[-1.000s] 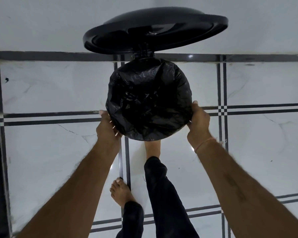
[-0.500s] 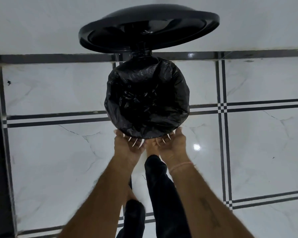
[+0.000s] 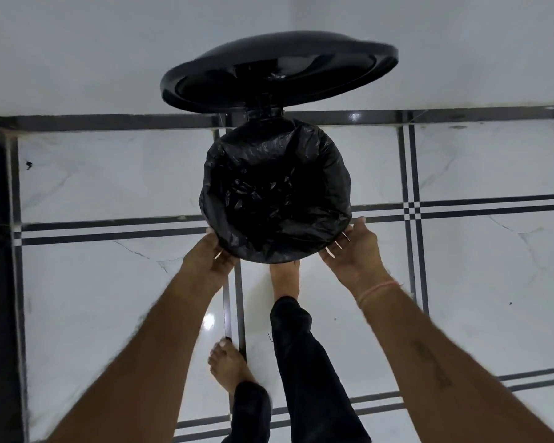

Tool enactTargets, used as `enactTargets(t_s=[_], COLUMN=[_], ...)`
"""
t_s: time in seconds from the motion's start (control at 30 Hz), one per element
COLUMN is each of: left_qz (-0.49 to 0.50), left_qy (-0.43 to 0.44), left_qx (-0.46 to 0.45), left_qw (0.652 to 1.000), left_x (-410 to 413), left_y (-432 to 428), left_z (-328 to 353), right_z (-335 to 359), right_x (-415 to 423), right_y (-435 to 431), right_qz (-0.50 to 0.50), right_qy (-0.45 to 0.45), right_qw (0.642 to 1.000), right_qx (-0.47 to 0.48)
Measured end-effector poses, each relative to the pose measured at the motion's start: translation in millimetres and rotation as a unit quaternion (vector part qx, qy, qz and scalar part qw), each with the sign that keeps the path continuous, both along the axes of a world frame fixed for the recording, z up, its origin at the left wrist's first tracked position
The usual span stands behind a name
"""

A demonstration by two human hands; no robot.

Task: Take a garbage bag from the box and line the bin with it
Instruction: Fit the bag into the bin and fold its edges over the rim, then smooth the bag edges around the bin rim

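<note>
Hands moved apart since 0.5 s ago; left hand point(image 3: 205, 257) and right hand point(image 3: 354, 251) each grip garbage bag point(image 3: 275, 193) overhang, fingers curled beneath

Left grip point(image 3: 207, 259), right grip point(image 3: 354, 251) hold the bag point(image 3: 275, 193); lid point(image 3: 279, 71) raised.
</note>
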State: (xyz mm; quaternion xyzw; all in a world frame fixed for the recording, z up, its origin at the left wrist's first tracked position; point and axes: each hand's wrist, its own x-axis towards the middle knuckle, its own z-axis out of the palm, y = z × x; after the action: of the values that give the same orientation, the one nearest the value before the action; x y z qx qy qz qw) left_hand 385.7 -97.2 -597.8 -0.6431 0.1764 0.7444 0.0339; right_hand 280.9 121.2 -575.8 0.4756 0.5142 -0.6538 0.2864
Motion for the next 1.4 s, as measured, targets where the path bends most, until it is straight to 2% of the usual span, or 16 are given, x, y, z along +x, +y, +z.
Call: enactTargets(t_s=[0.2, 0.33, 0.43, 0.5, 0.57, 0.67, 0.73, 0.8, 0.93, 1.1, 1.33, 1.4], left_qz=[-0.133, -0.162, -0.167, -0.165, -0.185, -0.266, -0.302, -0.322, -0.351, -0.381, -0.401, -0.398], left_qy=[-0.070, -0.045, -0.017, 0.024, 0.070, 0.074, 0.074, 0.088, 0.112, 0.098, 0.080, 0.080], left_qx=[-0.070, -0.130, -0.201, -0.236, -0.250, -0.264, -0.278, -0.294, -0.339, -0.389, -0.485, -0.498], left_qw=[0.986, 0.977, 0.965, 0.957, 0.948, 0.924, 0.909, 0.896, 0.866, 0.833, 0.773, 0.767], left_x=[-4.3, -24.6, -54.4, -76.8, -98.9, -123.2, -122.1, -107.7, -68.0, -27.4, 6.6, 9.6], left_y=[-20.1, -31.3, -46.6, -55.8, -63.9, -67.3, -63.1, -54.2, -41.2, -14.0, 29.5, 36.4], left_z=[39.5, 88.0, 131.7, 158.6, 178.1, 195.0, 193.9, 185.7, 159.4, 119.7, 17.4, 2.0], right_z=[42.3, 93.6, 140.8, 164.9, 180.1, 192.0, 187.4, 177.8, 158.3, 114.3, 7.1, -11.0], right_x=[-7.3, -29.2, -59.5, -86.0, -112.8, -141.1, -143.0, -129.8, -85.5, -32.8, 2.7, 8.4], right_y=[5.6, -16.2, -41.2, -54.4, -65.1, -74.5, -76.7, -70.7, -49.5, -29.1, -8.5, -8.5], right_qz=[0.180, 0.210, 0.209, 0.223, 0.277, 0.405, 0.465, 0.477, 0.481, 0.461, 0.491, 0.487], right_qy=[0.035, 0.085, 0.169, 0.239, 0.287, 0.280, 0.278, 0.285, 0.281, 0.320, 0.328, 0.350], right_qw=[0.981, 0.971, 0.959, 0.939, 0.909, 0.859, 0.820, 0.800, 0.785, 0.786, 0.755, 0.743], right_qx=[0.064, 0.072, 0.086, 0.109, 0.122, 0.138, 0.186, 0.226, 0.271, 0.259, 0.287, 0.297])
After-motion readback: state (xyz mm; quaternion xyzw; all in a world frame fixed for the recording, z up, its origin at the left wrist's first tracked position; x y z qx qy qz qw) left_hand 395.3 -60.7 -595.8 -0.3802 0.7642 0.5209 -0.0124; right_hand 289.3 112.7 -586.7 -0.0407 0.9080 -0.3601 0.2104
